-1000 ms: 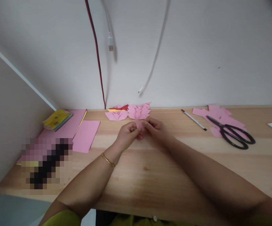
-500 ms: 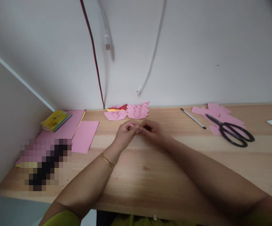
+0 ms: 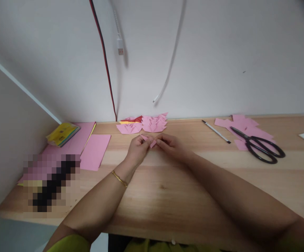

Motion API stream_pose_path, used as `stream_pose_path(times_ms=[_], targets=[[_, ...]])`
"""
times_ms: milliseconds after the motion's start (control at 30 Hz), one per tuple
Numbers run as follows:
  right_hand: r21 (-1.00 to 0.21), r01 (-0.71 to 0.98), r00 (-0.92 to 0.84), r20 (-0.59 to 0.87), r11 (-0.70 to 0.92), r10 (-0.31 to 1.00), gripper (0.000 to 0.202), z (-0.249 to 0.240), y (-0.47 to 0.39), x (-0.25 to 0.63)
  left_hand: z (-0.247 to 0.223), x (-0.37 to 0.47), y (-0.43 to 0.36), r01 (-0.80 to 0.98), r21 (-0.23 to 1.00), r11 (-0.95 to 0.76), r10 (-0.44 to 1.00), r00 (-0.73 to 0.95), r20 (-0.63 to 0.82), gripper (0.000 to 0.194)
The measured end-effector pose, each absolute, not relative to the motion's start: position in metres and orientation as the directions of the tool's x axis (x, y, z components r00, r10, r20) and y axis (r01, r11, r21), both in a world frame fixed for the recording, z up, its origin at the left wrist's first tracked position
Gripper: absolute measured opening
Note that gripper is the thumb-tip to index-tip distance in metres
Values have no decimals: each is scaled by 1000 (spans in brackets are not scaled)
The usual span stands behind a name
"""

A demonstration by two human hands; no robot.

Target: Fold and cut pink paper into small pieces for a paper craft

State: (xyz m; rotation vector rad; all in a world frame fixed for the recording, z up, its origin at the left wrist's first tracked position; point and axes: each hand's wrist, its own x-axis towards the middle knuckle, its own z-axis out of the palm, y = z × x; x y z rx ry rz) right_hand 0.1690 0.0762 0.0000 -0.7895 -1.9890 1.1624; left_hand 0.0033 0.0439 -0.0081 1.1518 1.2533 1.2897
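Pink paper piece, small and folded to a point, sits pinched between the two hands at the centre of the clock, just above or on the tabletop; which of these I cannot tell. The left hand grips it narrowly between thumb and curled fingers, one pointed corner showing toward 11 o'clock. The right hand holds the opposite edge in a tight pinch of thumb and forefinger. A gold bracelet circles the left wrist at 7 o'clock.

Seen from the held piece, a cluster of pink folded shapes lies at 12 o'clock, near the wall. Touching it, toward 10 o'clock, is a second folded group with red and yellow parts among the pink. At 9 o'clock rest a pink paper stack and, farther out, a yellow packet on larger pink sheets. A dark, pixelated object lies at 8 o'clock. Around 3 o'clock come a slim pen, then pink scraps with black-handled scissors lying partly over them, blades pointing to 10.
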Motion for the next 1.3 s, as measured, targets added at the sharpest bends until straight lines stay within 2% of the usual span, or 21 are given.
stream_pose_path(times_ms=[233, 367, 500, 700, 800, 900, 1067, 1200, 1300], targets=[[-882, 166, -535, 295, 441, 791, 13, -2, 73, 167, 6, 9, 37, 184, 977, -103, 995, 5, 104, 24], [-866, 206, -493, 311, 456, 813, 15, -2, 73, 166, 9, 14, 32, 236, 961, -143, 989, 0, 147, 22], [-867, 200, -476, 321, 456, 818, 11, -4, 74, 166, 4, 16, 33, 141, 985, -95, 994, -45, 102, 21], [-919, 145, -445, 271, 368, 853, 5, -1, 75, 168, -5, 13, 39, -160, 985, 63, 989, -124, -83, 20], [-934, 136, -458, 236, 330, 857, 10, 2, 74, 168, -6, 12, 41, -249, 965, 85, 983, -135, -122, 20], [-923, 180, -489, 215, 339, 845, 14, 3, 72, 168, -3, 13, 40, -244, 968, 59, 989, -120, -91, 18], [-909, 160, -461, 277, 386, 843, 12, 0, 72, 167, 3, 12, 37, -136, 991, -6, 1000, 5, 7, 18], [-929, 142, -412, 260, 343, 873, 8, -2, 73, 167, 1, 10, 38, -185, 981, 64, 997, -27, -70, 17], [-943, 40, -459, 277, 332, 844, 11, -3, 73, 167, -1, 9, 39, -230, 968, 94, 991, -73, -114, 17]])
